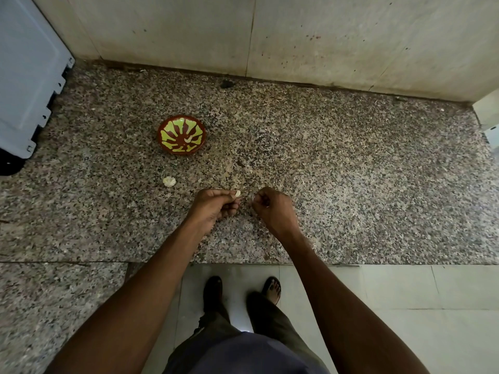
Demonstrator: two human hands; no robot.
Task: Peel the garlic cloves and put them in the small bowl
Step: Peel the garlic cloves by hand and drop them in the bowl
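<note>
A speckled granite bench is seen from above, backed by a pale wall. The left hand is held just above the bench near its front, fingers curled, with a pale garlic clove pinched at the fingertips. The right hand is held just right of it, a narrow gap between the two; its fingers are curled in, and a small pale scrap seems to be held there, though what it is cannot be told. A small bowl, brown with yellow-green pattern, is set on the bench, far and left of the hands; a few pale cloves are lying inside. A small garlic cluster is lying on the bench between bowl and left hand. A grey appliance is seen at far left.
</note>
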